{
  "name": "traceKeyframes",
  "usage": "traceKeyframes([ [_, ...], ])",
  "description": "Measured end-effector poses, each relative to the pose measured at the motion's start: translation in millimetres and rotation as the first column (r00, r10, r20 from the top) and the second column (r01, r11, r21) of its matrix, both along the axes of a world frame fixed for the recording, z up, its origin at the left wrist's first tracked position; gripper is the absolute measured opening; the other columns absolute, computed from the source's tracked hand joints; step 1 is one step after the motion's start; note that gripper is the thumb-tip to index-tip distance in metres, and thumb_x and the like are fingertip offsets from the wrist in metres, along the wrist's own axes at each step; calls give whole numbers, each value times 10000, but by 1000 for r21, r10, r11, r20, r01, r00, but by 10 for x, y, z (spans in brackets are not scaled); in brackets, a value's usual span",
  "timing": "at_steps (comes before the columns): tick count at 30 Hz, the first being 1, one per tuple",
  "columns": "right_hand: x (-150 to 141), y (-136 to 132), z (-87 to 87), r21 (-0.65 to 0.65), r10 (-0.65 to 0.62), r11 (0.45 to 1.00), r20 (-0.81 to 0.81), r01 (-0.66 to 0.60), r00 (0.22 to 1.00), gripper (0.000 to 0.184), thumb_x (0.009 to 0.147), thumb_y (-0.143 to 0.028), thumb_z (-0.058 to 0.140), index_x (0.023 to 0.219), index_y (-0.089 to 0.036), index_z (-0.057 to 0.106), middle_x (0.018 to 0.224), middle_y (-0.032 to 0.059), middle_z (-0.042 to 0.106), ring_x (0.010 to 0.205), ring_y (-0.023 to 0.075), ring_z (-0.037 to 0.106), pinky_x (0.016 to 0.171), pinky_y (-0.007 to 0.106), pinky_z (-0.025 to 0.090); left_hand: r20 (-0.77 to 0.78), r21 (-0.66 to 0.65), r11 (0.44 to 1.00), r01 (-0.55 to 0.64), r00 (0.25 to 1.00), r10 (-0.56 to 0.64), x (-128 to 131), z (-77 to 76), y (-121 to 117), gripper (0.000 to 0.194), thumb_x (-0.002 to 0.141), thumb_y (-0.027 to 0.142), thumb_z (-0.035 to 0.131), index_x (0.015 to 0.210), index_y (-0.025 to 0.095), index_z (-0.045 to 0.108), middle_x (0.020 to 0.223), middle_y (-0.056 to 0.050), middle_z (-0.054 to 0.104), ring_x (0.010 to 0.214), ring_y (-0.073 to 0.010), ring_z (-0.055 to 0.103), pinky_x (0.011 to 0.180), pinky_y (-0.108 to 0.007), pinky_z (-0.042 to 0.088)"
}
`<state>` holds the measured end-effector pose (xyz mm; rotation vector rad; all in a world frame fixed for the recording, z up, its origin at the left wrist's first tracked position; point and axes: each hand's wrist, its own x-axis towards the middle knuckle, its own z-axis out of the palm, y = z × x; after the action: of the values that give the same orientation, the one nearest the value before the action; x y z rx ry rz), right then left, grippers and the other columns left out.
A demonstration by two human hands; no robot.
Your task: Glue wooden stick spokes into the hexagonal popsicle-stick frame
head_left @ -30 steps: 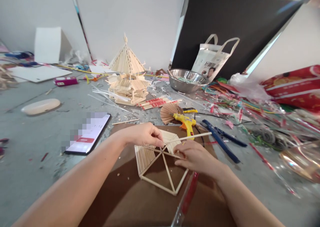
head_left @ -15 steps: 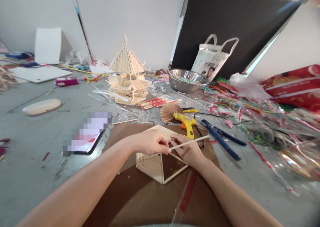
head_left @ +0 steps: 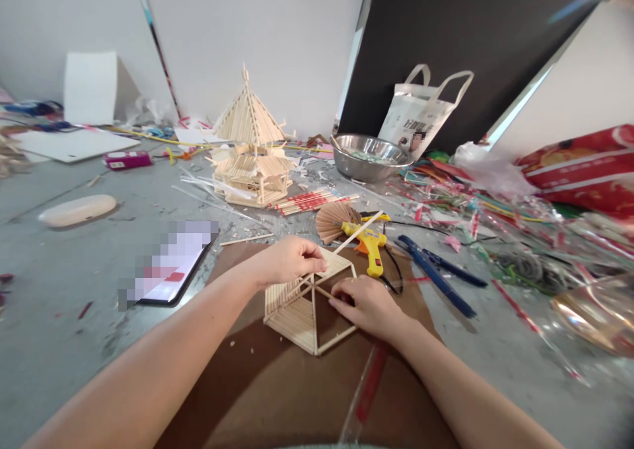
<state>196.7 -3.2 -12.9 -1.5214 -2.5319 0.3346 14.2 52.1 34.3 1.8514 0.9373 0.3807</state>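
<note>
My left hand [head_left: 292, 263] pinches a thin wooden stick [head_left: 357, 233], which slants up to the right over the far side of a hexagonal stick frame [head_left: 292, 313]. Rows of sticks fill the frame's left and far sections, while its right-hand sections show the brown sheet through bare spokes. Curled over the frame's right side, my right hand [head_left: 369, 304] has its thumb against a spoke. A yellow hot glue gun [head_left: 371, 245] lies just beyond that hand. Blue-handled pliers [head_left: 438, 274] rest to its right.
A brown sheet [head_left: 238, 396] lies under the frame. Behind are a stick pagoda model [head_left: 252, 132], red-marked sticks [head_left: 312, 201], a paper fan [head_left: 329, 222] and a steel bowl [head_left: 369, 168]. A phone [head_left: 173, 264] sits left; plastic scraps [head_left: 520, 264] litter the right.
The stick has swung from nearly level to a steeper slant and moved away over the frame's far edge. My left hand shifted left and away; my right hand came down the frame's right side.
</note>
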Motion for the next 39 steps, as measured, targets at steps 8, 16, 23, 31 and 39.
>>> traceKeyframes([
  [8, 4, 17, 48, -34, -117, 993, -325, 112, 938, 155, 756, -236, 432, 737, -174, 572, 698, 10, 613, 611, 104, 533, 560, 203, 385, -126, 83, 986, 146, 983, -135, 51, -75, -27, 331, 712, 425, 422, 672, 130, 566, 529, 37, 413, 498, -68, 339, 473, -193, 262],
  [16, 483, 23, 319, 401, -82, 878, -410, 261, 908, 113, 723, -277, 493, 744, -174, 532, 768, 48, 575, 762, 162, 517, 704, 304, 377, -259, 142, 971, 190, 954, -149, 170, -173, -121, 319, 707, 399, 423, 752, 149, 616, 600, 5, 546, 550, -95, 437, 500, -198, 292],
  [23, 284, 4, 287, 156, 205, 968, -32, -197, 978, 200, 795, -294, 422, 804, -199, 598, 746, 37, 596, 753, 133, 511, 742, 292, 334, -292, 198, 955, 220, 943, -156, 230, -231, -176, 330, 706, 396, 424, 721, 131, 620, 608, -14, 576, 537, -94, 436, 478, -202, 281],
  [31, 395, 42, 289, -83, 157, 984, -48, -160, 986, 195, 787, -287, 433, 802, -219, 615, 830, 20, 559, 757, 116, 513, 665, 226, 377, -326, 68, 955, 289, 911, -252, 167, -193, -117, 289, 710, 349, 420, 793, 148, 610, 723, -22, 625, 602, -103, 501, 529, -194, 337],
  [39, 384, 77, 168, -126, 166, 977, -56, -172, 985, 213, 787, -307, 432, 814, -212, 621, 789, 23, 554, 730, 114, 505, 641, 218, 371, -427, 35, 892, 450, 814, -394, 150, -210, -124, 260, 666, 326, 474, 777, 165, 644, 693, -12, 635, 552, -93, 492, 487, -182, 322],
])
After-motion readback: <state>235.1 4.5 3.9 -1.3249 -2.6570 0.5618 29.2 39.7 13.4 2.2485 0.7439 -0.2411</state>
